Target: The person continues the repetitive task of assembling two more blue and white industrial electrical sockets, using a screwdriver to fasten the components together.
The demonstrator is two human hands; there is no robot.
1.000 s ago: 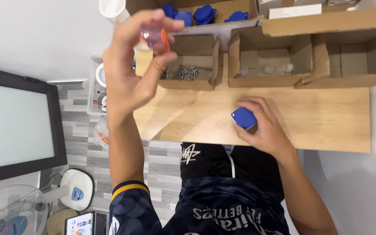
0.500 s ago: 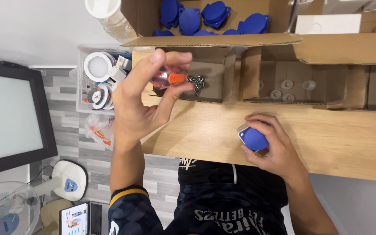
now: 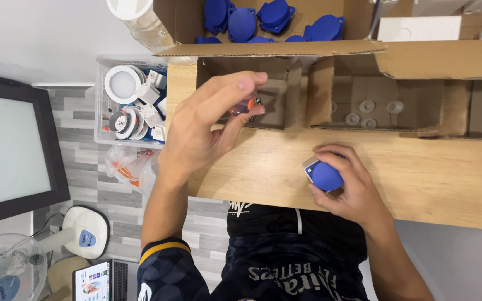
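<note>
Underneath, wooden tabletop, perhaps over grey floorboards.

Bright, even light falls from above with no glare. Soft shadows lie under the left hand on the table and inside the cardboard boxes. Focus is sharp; fingertips blur slightly.

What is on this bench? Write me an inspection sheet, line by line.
Surface: wooden benchtop, bare at the right.
Job's things: small orange part; blue round cap.
Clutter: cardboard boxes of blue caps; clear bin of fittings.
Grips: left hand pinches the orange part; right hand holds the blue cap on the bench.
Cables: nothing seen.
Surroundings: monitor, fan, laptop.
</note>
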